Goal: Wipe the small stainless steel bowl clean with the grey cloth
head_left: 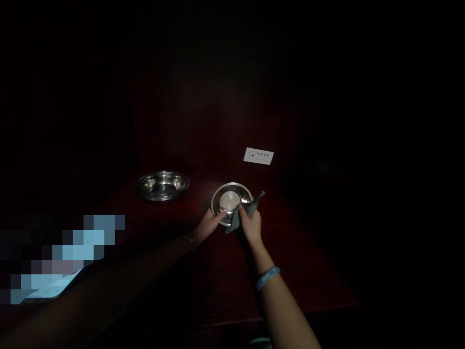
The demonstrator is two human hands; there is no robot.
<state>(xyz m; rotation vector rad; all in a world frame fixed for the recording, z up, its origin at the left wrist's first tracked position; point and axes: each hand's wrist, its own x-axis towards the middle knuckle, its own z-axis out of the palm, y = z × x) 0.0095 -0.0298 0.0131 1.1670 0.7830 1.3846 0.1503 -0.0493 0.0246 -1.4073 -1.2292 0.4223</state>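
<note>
A shiny round metal dish [230,199] is tilted toward me above the table. My left hand [208,226] grips its lower left rim, thumb on the inner side and the other fingers hidden behind. At the dish's lower right, my right hand [252,225] is closed on a dark grey-green cloth [236,222], which lies against the rim. One twisted end of the cloth sticks out past the right fingers. Further left on the table rests a stack of similar metal dishes [162,185], several by the look of the rims.
Dark red wood forms the table [225,276], whose front edge runs below my hands. A white socket plate [258,156] is set in the dark wall behind. At the left a lit screen [54,286] shows, mostly blurred out. Deep shadow hides both sides.
</note>
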